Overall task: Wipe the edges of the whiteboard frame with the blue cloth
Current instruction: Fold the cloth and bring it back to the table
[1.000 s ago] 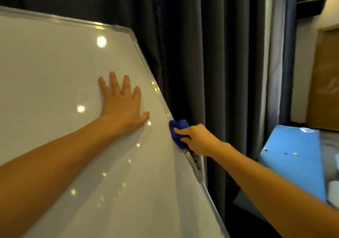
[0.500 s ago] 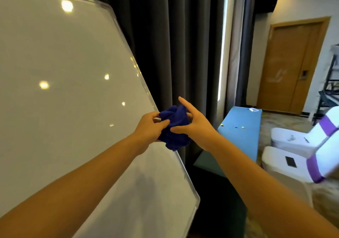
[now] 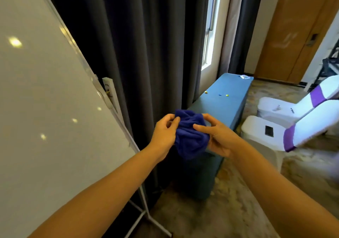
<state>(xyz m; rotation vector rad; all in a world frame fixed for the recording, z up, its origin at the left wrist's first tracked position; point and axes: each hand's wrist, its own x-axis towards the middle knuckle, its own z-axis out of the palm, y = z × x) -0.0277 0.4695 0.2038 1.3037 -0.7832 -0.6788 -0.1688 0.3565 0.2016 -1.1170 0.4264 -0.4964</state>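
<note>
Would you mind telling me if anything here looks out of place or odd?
Only small things: a few coloured bits lie loose on the blue bench, and a dark phone-like slab sits on a white chair.

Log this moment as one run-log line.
stage: regripping | blue cloth: bunched, held by left hand and right hand | whiteboard frame: no contact

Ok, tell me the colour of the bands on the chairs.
Purple bands on white chairs, seen in the head view.
</note>
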